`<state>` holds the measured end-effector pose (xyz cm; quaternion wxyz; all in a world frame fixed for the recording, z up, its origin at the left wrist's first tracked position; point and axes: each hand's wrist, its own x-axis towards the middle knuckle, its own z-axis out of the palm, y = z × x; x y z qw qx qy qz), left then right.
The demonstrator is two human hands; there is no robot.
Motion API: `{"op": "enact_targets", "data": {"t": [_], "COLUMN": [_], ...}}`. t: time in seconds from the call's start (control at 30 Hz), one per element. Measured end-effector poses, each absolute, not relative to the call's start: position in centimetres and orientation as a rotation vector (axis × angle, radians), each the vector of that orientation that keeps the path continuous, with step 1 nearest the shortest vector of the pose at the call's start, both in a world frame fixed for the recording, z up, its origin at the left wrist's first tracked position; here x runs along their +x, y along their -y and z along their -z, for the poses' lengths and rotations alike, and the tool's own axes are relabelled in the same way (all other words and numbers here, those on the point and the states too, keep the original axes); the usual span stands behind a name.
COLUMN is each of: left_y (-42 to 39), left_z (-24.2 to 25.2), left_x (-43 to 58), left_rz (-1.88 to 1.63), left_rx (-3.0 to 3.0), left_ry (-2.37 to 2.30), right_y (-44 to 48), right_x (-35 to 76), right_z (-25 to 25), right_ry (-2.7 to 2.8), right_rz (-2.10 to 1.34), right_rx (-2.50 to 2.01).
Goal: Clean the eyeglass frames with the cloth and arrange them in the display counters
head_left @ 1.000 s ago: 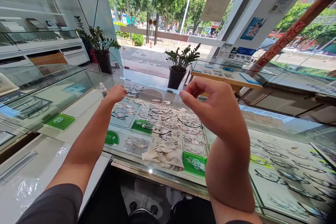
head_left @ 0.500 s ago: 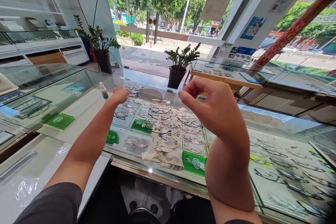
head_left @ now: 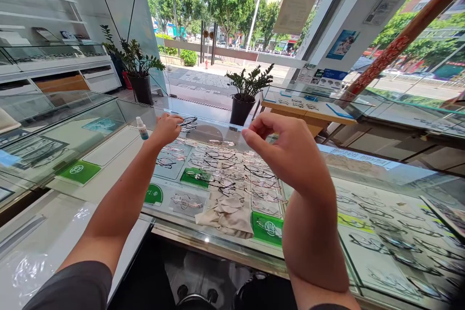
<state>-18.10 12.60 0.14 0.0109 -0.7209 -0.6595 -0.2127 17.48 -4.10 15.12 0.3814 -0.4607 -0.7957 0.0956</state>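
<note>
So, the left hand [head_left: 167, 129] grips dark glasses [head_left: 189, 120], the right hand [head_left: 286, 150] cups loosely, spectacles [head_left: 394, 242] inside the glass case [head_left: 359, 262]

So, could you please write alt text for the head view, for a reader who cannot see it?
A person's left hand is at dark-framed glasses over a glass counter; the curled right hand is raised nearer the camera. Nearby are rows of eyeglasses, a crumpled beige cloth and a small spray bottle.
</note>
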Motion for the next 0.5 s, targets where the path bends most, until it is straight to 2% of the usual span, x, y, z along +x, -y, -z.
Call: {"op": "enact_targets", "data": {"t": [0.17,0.3,0.5], "left_y": [-10.8,-9.2,-7.1], "left_z": [-1.2,-1.6,-1.1], "left_x": [-14.3,-10.5,-5.0], "left_rz": [1.163,1.548,1.886], "left_rx": [-2.440,-2.717,-3.015], "left_ry": [1.874,1.526,1.214], "right_y": [3.1,0.2,-2.7], "right_x": [16.8,15.6,16.0], "right_z": [-14.5,-12.1,-6.1], "right_ry": [2.149,2.249,1.896], "right_rz": [-0.309,-0.433,-0.395], "right_rx": [-1.207,-1.335,-1.369]}}
